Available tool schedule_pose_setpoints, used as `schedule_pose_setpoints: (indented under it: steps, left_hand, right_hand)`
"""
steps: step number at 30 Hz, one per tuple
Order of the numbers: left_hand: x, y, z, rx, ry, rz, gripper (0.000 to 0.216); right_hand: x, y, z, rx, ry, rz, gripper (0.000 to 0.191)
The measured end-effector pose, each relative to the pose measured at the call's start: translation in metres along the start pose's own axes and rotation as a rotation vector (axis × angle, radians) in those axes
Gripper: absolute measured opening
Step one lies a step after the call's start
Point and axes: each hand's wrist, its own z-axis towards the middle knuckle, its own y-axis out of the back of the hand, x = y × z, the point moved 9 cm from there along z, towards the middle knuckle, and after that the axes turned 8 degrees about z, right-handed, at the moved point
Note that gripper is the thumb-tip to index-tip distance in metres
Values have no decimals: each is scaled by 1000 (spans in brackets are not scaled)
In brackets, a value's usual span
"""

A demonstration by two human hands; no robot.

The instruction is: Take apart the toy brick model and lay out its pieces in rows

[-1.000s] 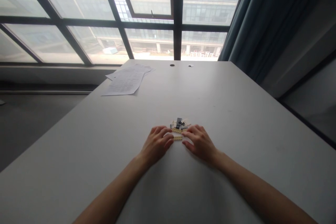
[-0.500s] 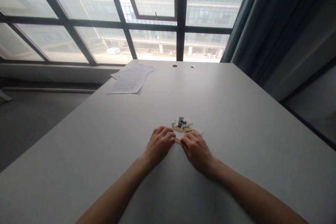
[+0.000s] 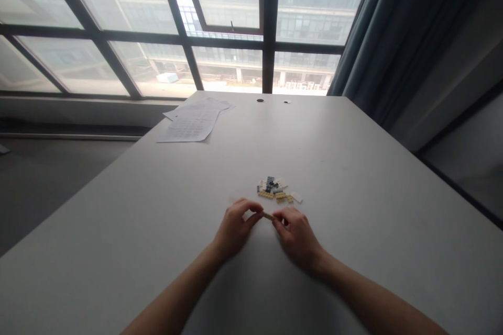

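Note:
A narrow tan building brick [image 3: 269, 216] spans the gap between my two hands, seen nearly edge-on. My left hand [image 3: 238, 223] pinches its left end between thumb and fingertips. At the other end, my right hand [image 3: 295, 232] grips it the same way, with the fingers curled. Just beyond the hands lies a small pile of building bricks [image 3: 271, 184] in dark grey, light grey and white. Along the pile's near side are tan bricks [image 3: 265, 195], and a flat white piece [image 3: 296, 198] sits at its right.
The white table [image 3: 188, 183] stretches away toward a large window [image 3: 228, 65]. Printed sheets of paper [image 3: 188, 124] lie at its far left. Two round cable holes, one of them a dark hole [image 3: 260, 100], are near the far edge. A dark curtain [image 3: 365, 36] hangs at the right.
Both hands have drawn slightly nearer to me, away from the pile, with the tan brick between them. The brick has turned more edge-on, and more tan pieces show beside the pile.

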Motion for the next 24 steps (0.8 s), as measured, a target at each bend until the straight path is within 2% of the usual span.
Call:
schedule_pose_setpoints:
  steps: [3,7,10,15,18,21,24]
  left_hand:
    - [12,5,-1,-65,181,-253,17]
    - [13,4,-2,-89,296,-426,21]
    - [11,3,-1,-78,318,-476,22]
    - [6,3,1,-38,278,-486,17]
    - [6,0,-1,-13,278,-546,19]
    - [4,-7,-4,57,267,-585,21]
    - [-3,-15,-6,143,209,-489,19]
  right_hand:
    - [-2,-7,-4,24,-109,255,15]
    - [5,-22,-11,121,-150,487,19]
    - [9,-25,-13,139,-137,527,21]
    - [5,-23,-11,112,-150,533,22]
    - [-6,-21,-9,62,-205,600,21]
    - [-19,-9,-6,-80,-249,696,27]
    - [-20,6,-2,-194,-187,708,28]
